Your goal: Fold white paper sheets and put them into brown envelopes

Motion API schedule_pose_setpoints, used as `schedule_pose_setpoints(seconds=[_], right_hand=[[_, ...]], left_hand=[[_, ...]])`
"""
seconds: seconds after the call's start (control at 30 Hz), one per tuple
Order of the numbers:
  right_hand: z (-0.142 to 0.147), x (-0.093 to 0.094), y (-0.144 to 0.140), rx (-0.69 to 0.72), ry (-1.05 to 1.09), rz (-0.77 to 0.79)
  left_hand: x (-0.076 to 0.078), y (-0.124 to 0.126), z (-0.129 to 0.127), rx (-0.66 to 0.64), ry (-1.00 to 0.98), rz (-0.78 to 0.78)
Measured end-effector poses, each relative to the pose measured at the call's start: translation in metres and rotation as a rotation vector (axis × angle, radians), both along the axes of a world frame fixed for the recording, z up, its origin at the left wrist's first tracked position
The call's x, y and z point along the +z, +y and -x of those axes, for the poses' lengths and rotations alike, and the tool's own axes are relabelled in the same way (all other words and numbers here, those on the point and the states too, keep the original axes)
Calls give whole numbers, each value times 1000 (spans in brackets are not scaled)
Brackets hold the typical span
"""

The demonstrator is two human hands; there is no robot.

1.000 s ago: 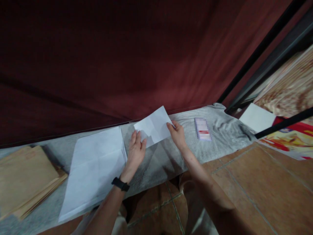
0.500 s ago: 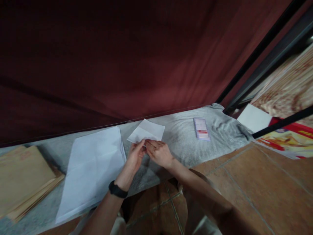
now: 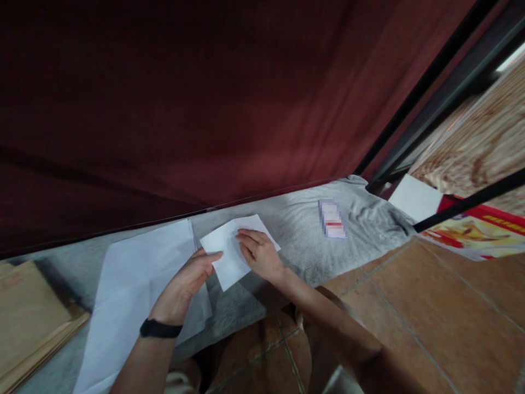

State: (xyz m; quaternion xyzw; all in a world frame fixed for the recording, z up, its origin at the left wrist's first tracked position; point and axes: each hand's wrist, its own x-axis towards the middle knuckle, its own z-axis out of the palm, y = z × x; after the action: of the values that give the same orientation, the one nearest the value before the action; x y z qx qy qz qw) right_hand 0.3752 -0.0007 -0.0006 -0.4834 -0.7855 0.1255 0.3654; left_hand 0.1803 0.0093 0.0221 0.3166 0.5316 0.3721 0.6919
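White paper (image 3: pixel 227 262), creased, sits over a grey cloth (image 3: pixel 299 241) just below center, toward 6 o'clock. The left hand (image 3: pixel 198 272) pinches its 8 o'clock edge, thumb on top; the right hand (image 3: pixel 260 254), loosely open, lays its fingers on the sheet's face. Smoothing or folding looks to be the step in hand; the next move calls for a steady left pinch and even right-hand pressure. Larger white sheets (image 3: pixel 131 301) lie at 8 o'clock, a blurred-out item (image 3: pixel 333 219) between 2 and 3.
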Motion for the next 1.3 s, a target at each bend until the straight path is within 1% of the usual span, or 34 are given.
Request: schedule_pose_setpoints(seconds=[0.1, 0.2, 0.3, 0.37, 0.47, 0.53, 0.63, 0.7, 0.73, 0.8, 0.87, 0.93, 1.03, 1.13, 1.23, 1.3], right_hand=[[3, -3, 0, 43, -41, 18], [6, -8, 1, 70, -129, 70], [10, -18, 2, 57, -220, 150], [13, -26, 1, 55, -264, 168], [17, -38, -1, 58, -302, 132], [20, -44, -4, 50, -312, 102], [24, -51, -6, 17, -306, 81], [23, -54, -5, -13, -299, 78], [22, -55, -4, -28, -298, 77], [19, -56, -1, -53, -305, 74], [14, -57, 2, -67, -318, 71], [10, -56, 4, -76, -326, 73], [7, -56, 4, -77, -328, 85], [4, -55, 3, -73, -327, 92], [1, -55, 3, -81, -365, 91], [-1, -56, 4, -89, -395, 89]], left_hand=[[-8, 7, 5, -59, 106, 17], [-20, 15, 7, -100, 302, -9], [-29, 21, 10, -92, 519, -158], [-32, 24, 10, -100, 704, -265], [-32, 26, 7, -143, 1041, -344], [-30, 25, 4, -183, 1198, -364], [-26, 20, -4, -234, 1328, -349], [-24, 14, -9, -237, 1417, -323], [-23, 10, -12, -227, 1468, -335], [-21, 0, -17, -210, 1561, -424], [-20, -9, -22, -239, 1604, -557], [-20, -16, -27, -300, 1624, -627], [-21, -23, -34, -363, 1672, -614], [-23, -27, -42, -377, 1658, -593], [-28, -31, -50, -347, 1604, -580], [-30, -33, -53, -328, 1606, -602]])
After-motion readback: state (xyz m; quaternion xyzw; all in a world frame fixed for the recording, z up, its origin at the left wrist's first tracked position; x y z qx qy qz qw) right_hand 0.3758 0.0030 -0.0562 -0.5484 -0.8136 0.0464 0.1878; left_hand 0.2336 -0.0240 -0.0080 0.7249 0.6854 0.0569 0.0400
